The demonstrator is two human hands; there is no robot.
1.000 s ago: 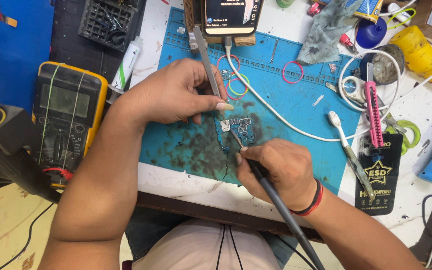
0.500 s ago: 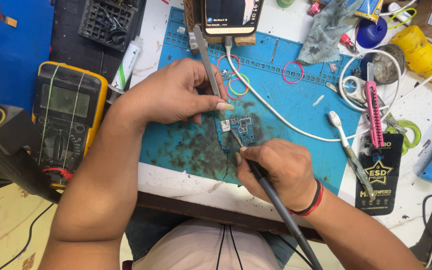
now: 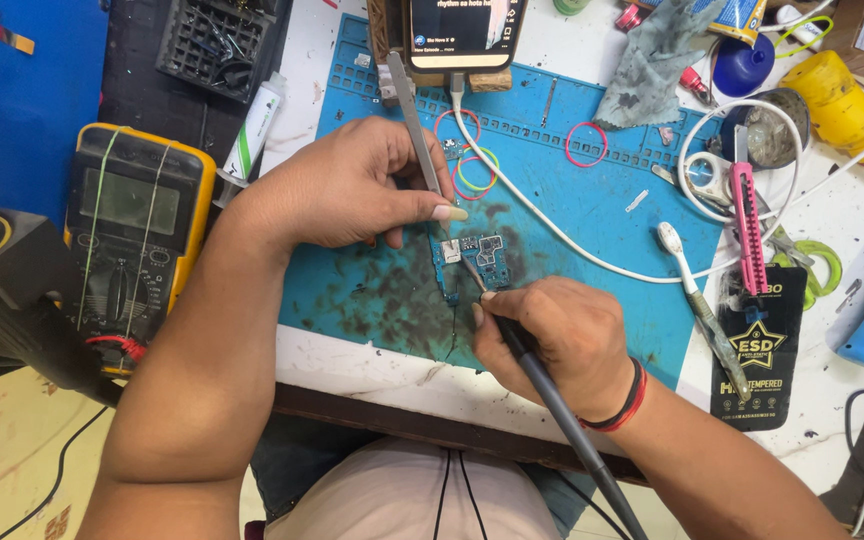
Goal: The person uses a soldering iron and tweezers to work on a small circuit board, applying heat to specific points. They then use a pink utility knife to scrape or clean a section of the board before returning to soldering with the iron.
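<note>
A small blue circuit board (image 3: 480, 258) lies on the stained blue work mat (image 3: 592, 200). My left hand (image 3: 352, 185) grips metal tweezers (image 3: 414, 110), whose tips reach down to the board's left edge. My right hand (image 3: 552, 335) holds a dark soldering iron (image 3: 562, 410) like a pen, its tip touching the board near a small silver part. The iron's handle runs down to the lower right.
A yellow multimeter (image 3: 132, 230) sits at the left, beside a black hot-air tool (image 3: 2, 270). A phone (image 3: 464, 30) stands at the mat's top, with a white cable (image 3: 552, 230) running across. Pink cutter (image 3: 749, 225), toothbrush (image 3: 697, 300), rubber bands and bottles crowd the right.
</note>
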